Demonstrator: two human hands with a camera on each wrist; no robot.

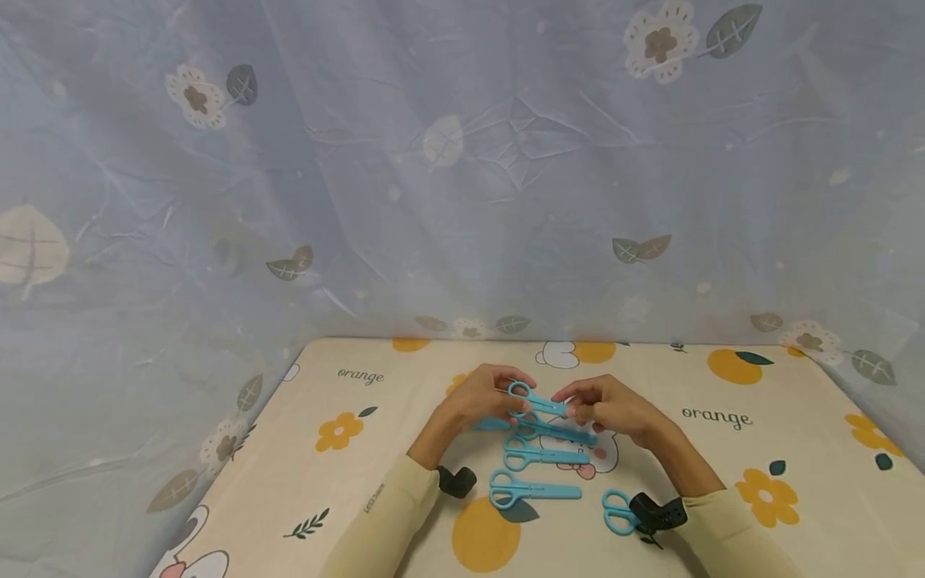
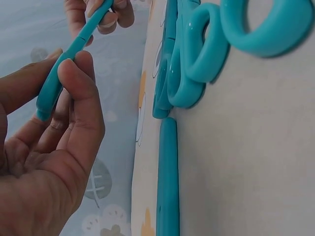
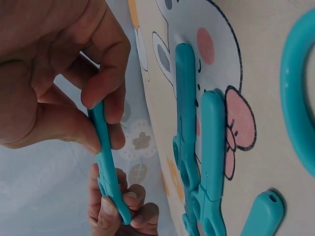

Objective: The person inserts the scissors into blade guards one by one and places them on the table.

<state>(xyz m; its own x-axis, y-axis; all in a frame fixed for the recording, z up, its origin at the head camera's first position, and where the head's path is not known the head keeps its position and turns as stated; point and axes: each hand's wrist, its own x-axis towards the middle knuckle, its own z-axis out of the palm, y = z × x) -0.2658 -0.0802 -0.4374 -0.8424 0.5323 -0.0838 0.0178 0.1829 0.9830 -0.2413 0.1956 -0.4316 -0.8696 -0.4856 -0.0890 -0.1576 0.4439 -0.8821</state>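
Both hands hold one blue pair of scissors (image 1: 538, 401) just above the table. My left hand (image 1: 515, 393) grips its ring-handle end; in the left wrist view the thumb (image 2: 81, 93) presses on the handle (image 2: 54, 83). My right hand (image 1: 572, 410) pinches the straight blade end (image 3: 101, 132) between thumb and fingers. Three more blue scissors (image 1: 552, 433) (image 1: 542, 456) (image 1: 533, 490) lie in a row on the table below the hands, and another pair (image 1: 617, 510) lies by my right wrist. A loose blue sheath (image 2: 168, 177) lies beside my left hand.
The table carries a cream cloth (image 1: 361, 482) printed with oranges, flowers and a cartoon rabbit (image 3: 216, 54). A blue flowered curtain (image 1: 433, 177) hangs right behind the table's far edge. Black wrist cameras (image 1: 455, 480) (image 1: 658, 514) sit on both cream sleeves.
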